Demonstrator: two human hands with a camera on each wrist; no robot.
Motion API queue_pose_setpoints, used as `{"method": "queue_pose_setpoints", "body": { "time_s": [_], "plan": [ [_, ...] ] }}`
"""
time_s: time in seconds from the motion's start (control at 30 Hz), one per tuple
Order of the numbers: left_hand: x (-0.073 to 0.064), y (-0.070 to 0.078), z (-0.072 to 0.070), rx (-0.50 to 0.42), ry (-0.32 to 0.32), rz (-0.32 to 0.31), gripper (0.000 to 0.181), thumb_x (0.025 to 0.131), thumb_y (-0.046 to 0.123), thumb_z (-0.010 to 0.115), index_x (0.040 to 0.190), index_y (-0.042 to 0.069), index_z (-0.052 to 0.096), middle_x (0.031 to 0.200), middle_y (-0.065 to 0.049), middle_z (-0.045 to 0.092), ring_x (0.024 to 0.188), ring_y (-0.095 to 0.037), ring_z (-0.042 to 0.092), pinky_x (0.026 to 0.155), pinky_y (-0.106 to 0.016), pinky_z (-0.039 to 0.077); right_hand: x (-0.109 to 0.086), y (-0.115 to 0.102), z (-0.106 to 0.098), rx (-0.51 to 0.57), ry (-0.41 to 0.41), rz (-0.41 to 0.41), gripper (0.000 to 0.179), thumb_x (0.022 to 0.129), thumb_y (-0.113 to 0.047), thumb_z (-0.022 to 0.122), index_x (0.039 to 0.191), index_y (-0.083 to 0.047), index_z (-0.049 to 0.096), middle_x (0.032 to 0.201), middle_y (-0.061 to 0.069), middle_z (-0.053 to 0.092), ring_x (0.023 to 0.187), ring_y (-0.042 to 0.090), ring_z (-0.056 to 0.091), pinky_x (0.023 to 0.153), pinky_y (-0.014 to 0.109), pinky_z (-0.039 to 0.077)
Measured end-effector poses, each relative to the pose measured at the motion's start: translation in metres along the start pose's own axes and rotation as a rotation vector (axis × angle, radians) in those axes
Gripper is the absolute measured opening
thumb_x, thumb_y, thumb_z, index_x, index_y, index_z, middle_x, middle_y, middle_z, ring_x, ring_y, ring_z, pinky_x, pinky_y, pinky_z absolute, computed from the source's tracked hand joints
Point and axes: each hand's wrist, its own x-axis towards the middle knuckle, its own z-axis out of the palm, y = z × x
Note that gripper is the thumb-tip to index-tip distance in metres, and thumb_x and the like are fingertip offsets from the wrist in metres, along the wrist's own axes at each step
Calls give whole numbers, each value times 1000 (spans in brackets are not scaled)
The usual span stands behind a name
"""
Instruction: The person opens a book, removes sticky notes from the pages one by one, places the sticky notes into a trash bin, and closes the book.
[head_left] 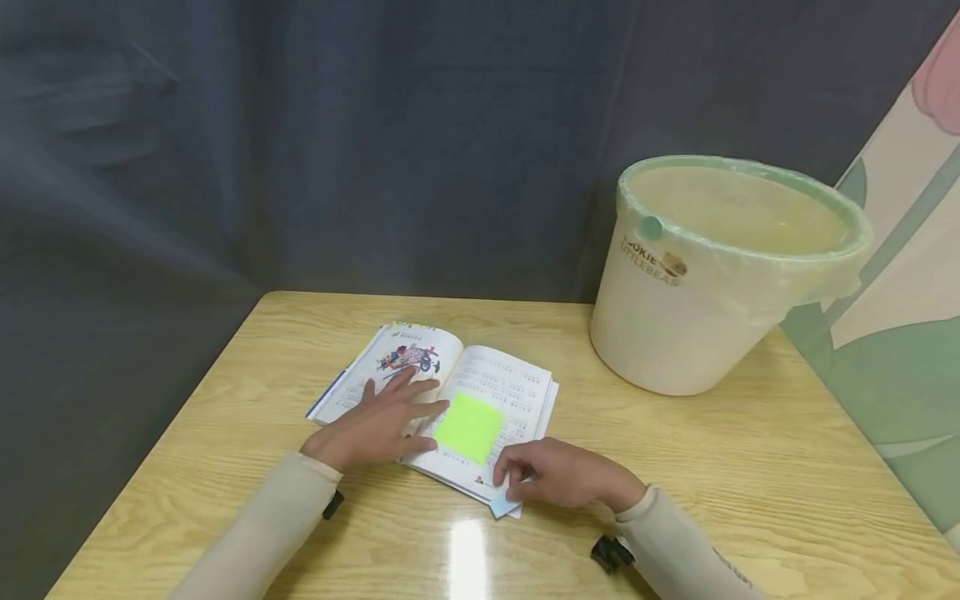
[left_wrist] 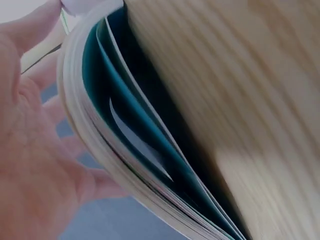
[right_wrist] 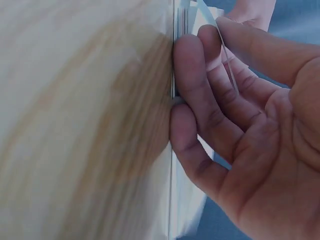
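Observation:
An open book [head_left: 517, 377] with printed text and a coloured picture lies on the wooden table. My left hand [head_left: 382, 423] rests on its left page near the fold, fingers spread. A bright yellow-green sticky note [head_left: 470, 428] lies on the right page. At the lower right corner of the book, my right hand [head_left: 564, 473] pinches a light blue paper note [head_left: 502, 506] between thumb and fingers. Its thin edge shows between them in the right wrist view, where two other fingertips touch the table. The left wrist view shows the book's curved page edges [left_wrist: 95, 130] beside the palm.
A large cream bucket [head_left: 660, 325] with a pale green bag over its rim stands at the back right of the table [head_left: 360, 533]. A dark curtain [head_left: 435, 150] hangs behind, and a patterned panel [head_left: 900, 333] is at the right.

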Motion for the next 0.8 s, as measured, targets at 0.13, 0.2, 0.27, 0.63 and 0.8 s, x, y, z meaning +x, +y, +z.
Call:
{"method": "queue_pose_setpoints", "body": {
  "time_s": [0.13, 0.2, 0.27, 0.63, 0.8],
  "plan": [
    [1, 4, 1, -28, -34, -48, 58, 94, 50, 63, 147, 33, 48, 165, 3, 27, 156, -34, 3, 104, -86, 10, -2, -2, -2, -29, 18, 27, 9, 96, -15, 64, 102, -22, 65, 83, -11, 62, 74, 0, 54, 70, 19, 47],
    [2, 6, 1, -39, -48, -72, 58, 93, 50, 63, 147, 34, 48, 166, 3, 24, 157, -34, 1, 103, -87, 9, -3, -3, -5, -38, 32, 44, 8, 96, -16, 65, 99, -22, 66, 83, -11, 63, 75, 1, 55, 69, 19, 47],
    [5, 8, 1, -46, -71, -88, 60, 93, 49, 64, 148, 34, 47, 167, 2, 22, 156, -36, -1, 102, -88, 10, -5, -4, -8, -50, 54, 56, 5, 94, -18, 68, 95, -23, 66, 83, -12, 62, 76, 2, 55, 70, 19, 47],
    [18, 21, -12, -54, -263, -134, 79, 83, 35, 80, 151, 35, 41, 167, -6, 17, 153, -47, -4, 113, -64, 34, -18, -4, -30, 30, 301, 121, 18, 82, -27, 81, 84, -18, 66, 76, -4, 59, 64, 8, 51, 55, 19, 45],
    [23, 32, -11, -22, -243, -139, 80, 80, 39, 82, 150, 34, 43, 165, -6, 23, 151, -51, 2, 102, -56, 48, -30, -3, -45, 12, 398, 64, 6, 87, -21, 77, 90, -18, 73, 84, -3, 66, 75, 8, 55, 66, 19, 49]
  ]
}}
